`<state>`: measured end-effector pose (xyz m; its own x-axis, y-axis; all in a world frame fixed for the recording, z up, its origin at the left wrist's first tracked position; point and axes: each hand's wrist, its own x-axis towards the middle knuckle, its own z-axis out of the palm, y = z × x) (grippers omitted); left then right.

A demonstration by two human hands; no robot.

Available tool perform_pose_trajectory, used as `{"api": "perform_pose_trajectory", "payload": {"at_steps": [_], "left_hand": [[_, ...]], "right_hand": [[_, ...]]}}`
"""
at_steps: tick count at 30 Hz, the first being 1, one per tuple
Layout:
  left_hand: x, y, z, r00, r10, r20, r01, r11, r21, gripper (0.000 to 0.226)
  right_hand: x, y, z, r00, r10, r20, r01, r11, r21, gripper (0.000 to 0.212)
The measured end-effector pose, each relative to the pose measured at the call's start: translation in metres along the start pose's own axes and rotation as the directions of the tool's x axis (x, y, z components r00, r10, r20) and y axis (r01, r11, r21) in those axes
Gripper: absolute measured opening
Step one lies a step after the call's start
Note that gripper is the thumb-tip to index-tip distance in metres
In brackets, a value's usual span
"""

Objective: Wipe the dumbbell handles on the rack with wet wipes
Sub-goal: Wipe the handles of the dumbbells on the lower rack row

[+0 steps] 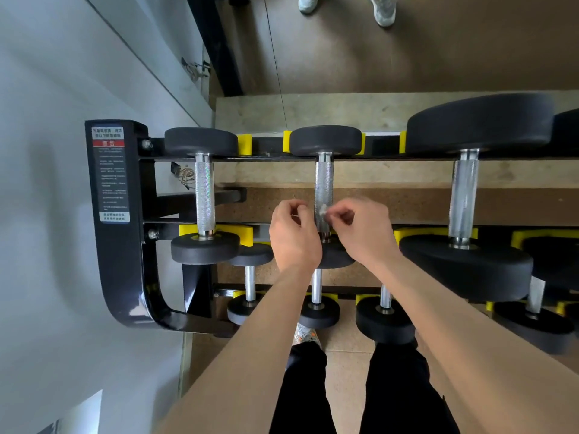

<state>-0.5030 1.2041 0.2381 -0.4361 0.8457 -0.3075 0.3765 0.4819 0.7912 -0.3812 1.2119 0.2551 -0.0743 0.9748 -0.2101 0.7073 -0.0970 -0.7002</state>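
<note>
A black rack point(120, 233) holds dumbbells on its top tier. The middle dumbbell has a knurled steel handle point(323, 183). My right hand point(360, 230) pinches a small, thin wet wipe point(322, 210) against the near part of that handle. My left hand point(293, 236) is just left of the handle with its fingers curled; the frame does not show whether it holds the wipe. To the left sits a small dumbbell with a bare handle point(204, 195). On the right a larger dumbbell shows its handle point(463, 192).
A lower tier carries several small dumbbells point(318, 308) under my forearms. A grey wall point(47, 151) is close on the left. Another person's shoes point(380, 9) stand beyond the rack. My own legs and a shoe point(305, 335) are on the floor below.
</note>
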Motion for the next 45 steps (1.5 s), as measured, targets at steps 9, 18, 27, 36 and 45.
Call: {"api": "perform_pose_trajectory", "payload": {"at_steps": [9, 18, 27, 36, 45], "left_hand": [[-0.001, 0.000, 0.001, 1.000, 0.000, -0.002, 0.000, 1.000, 0.024, 0.014], [0.001, -0.003, 0.002, 1.000, 0.001, -0.001, -0.001, 1.000, 0.006, 0.016], [0.001, -0.003, 0.002, 1.000, -0.001, -0.001, 0.001, 1.000, 0.000, 0.020], [0.000, -0.003, 0.002, 1.000, -0.006, -0.001, 0.006, 1.000, -0.027, 0.021], [0.001, -0.003, 0.001, 1.000, -0.006, 0.005, 0.006, 1.000, -0.031, 0.019]], "right_hand": [[0.053, -0.019, -0.005, 0.958, 0.060, -0.280, -0.022, 0.991, 0.136, 0.007], [-0.001, 0.002, -0.001, 0.993, 0.110, 0.044, -0.112, 0.993, 0.030, 0.005], [0.009, -0.007, 0.009, 0.989, 0.012, -0.151, -0.004, 0.998, 0.055, 0.003], [0.018, -0.008, 0.000, 0.995, -0.047, -0.083, 0.048, 0.999, 0.014, 0.006], [-0.002, -0.003, 0.001, 0.983, 0.023, 0.182, -0.015, 0.999, -0.049, 0.004]]}}
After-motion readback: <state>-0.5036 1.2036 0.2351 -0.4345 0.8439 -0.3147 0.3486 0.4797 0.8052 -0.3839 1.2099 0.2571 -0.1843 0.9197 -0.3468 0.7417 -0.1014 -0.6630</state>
